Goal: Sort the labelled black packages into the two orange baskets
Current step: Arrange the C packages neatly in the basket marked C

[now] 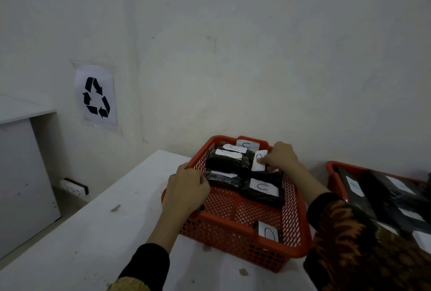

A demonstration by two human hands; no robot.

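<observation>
Over on the far left, a recycling sign [96, 97] is hanging on the wall, with a power strip [74, 186] lying on the floor below it, beside the white table [98, 232]. Moving right, the person's left hand [186, 191] is curling over the left rim of the nearer orange basket [235, 227], fingers bent around the edge and gripping it. Inside that basket, several black packages are lying toward the far end, each carrying a white label marked with a U-like loop; one package [261, 191] is sitting nearer the middle, label up. A loose-looking label card [268, 232] is leaning against the basket's near wall. Further right, the right hand [281, 156] is reaching into the far right corner, its fingertips pinching a white-labelled package [257, 161] that is resting on the pile there. The patterned sleeve [349, 244] is stretching back from it. At the right edge, a second orange basket [332, 171] is standing just beside the first, holding more labelled black packages [382, 192].
</observation>
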